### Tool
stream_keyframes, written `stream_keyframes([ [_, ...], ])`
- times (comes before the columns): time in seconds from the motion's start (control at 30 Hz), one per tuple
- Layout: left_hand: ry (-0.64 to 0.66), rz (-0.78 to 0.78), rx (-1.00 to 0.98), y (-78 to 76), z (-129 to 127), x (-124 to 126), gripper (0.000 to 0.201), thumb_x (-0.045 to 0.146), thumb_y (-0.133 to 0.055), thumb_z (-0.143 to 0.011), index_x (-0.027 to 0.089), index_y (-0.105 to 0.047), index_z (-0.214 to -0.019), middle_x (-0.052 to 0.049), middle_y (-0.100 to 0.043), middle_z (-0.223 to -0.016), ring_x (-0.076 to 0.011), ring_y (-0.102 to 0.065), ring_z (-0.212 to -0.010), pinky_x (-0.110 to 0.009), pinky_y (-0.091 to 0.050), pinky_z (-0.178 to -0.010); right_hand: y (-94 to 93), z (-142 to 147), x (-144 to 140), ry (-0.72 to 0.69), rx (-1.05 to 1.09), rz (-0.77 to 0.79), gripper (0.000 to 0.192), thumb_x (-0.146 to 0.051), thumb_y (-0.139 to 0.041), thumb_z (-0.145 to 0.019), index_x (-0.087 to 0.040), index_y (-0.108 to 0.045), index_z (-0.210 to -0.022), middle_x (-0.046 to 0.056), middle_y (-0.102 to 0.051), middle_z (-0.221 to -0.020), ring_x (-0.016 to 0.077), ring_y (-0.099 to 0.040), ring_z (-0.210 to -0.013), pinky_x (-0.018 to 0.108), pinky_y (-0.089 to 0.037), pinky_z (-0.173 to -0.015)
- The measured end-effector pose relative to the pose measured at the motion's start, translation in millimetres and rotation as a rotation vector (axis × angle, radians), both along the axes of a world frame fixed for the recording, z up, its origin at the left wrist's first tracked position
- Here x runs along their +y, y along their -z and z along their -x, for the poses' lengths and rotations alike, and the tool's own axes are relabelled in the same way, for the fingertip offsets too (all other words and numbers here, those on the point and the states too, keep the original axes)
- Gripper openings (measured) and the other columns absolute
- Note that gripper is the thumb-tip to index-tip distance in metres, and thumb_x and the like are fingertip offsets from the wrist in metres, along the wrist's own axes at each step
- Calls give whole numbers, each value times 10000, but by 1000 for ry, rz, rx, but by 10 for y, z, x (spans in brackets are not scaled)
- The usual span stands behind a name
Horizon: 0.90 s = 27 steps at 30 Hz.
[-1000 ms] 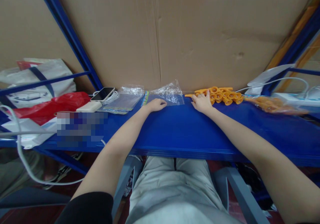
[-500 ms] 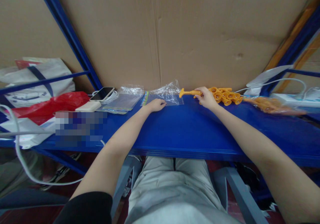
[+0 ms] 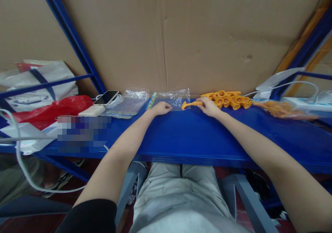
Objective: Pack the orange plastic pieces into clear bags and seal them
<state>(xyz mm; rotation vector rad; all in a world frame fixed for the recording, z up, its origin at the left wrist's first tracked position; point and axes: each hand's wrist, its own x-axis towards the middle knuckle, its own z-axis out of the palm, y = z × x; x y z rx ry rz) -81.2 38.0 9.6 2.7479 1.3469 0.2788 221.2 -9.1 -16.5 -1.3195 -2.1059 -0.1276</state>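
Note:
My left hand has its fingers closed at the near edge of a clear plastic bag, which lies flat with a colourful printed strip on its left side. In my right hand is an orange plastic horn-shaped piece, gripped by its right end. Its flared left end points toward the bag's right opening, close beside it; whether it has entered the bag I cannot tell. Behind my right hand lies a pile of similar orange pieces, their round cupped ends facing me.
Left of the bag is a stack of flat clear bags, beside a phone with a coiled white cable. Farther left are a red plastic bag and a tote. Bagged orange pieces lie at right. Cardboard closes off the back.
My right hand has moved left and slightly down, bringing the orange piece closer to the bag. The bag's raised right part has dropped lower. My left hand stays nearly still.

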Motion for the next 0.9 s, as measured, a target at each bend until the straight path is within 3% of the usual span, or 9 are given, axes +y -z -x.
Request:
stream_keyframes([
  [0.17, -148, -79, -5, 2, 3, -1, 437, 293, -451, -986, 191, -659, -1356, -38, -644, -1422, -227, -561, -1364, -310, -399, -1176, -62, 70, -114, 96, -125, 24, 381, -246, -493, -956, -161, -654, -1290, 163, -671, -1271, 305, -628, -1169, 481, -490, -1007],
  [0.27, -357, -128, 15, -8, 57, -5, 530, 340, -393, -1007, 137, -520, -1479, -121, -487, -1568, -287, -426, -1472, -456, -341, -1221, -131, 137, -214, 210, -261, 67, 402, -233, -450, -983, -144, -641, -1326, 189, -653, -1304, 335, -610, -1200, 488, -466, -995],
  [0.4, -582, -23, 46, 33, 177, 42, 634, 467, -319, -1017, 171, -367, -1576, -141, -275, -1679, -364, -237, -1552, -605, -318, -1198, -184, 228, -293, 297, -351, 103, 425, -206, -416, -997, -135, -622, -1362, 206, -627, -1331, 351, -599, -1197, 473, -430, -985],
  [0.6, -488, 107, 159, 120, 244, 160, 677, 558, -249, -1015, 230, -317, -1603, -150, -246, -1685, -367, -238, -1550, -616, -299, -1196, -187, 293, -299, 394, -412, 105, 454, -196, -351, -1010, -163, -609, -1383, 210, -618, -1282, 347, -592, -1159, 443, -374, -940],
  [0.9, -373, 138, 219, 68, 212, 142, 710, 609, -242, -1008, 246, -287, -1617, -141, -220, -1691, -349, -192, -1563, -574, -296, -1205, -198, 296, -276, 407, -469, 82, 504, -128, -323, -980, -107, -593, -1404, 242, -628, -1221, 361, -596, -1125, 451, -356, -922],
])
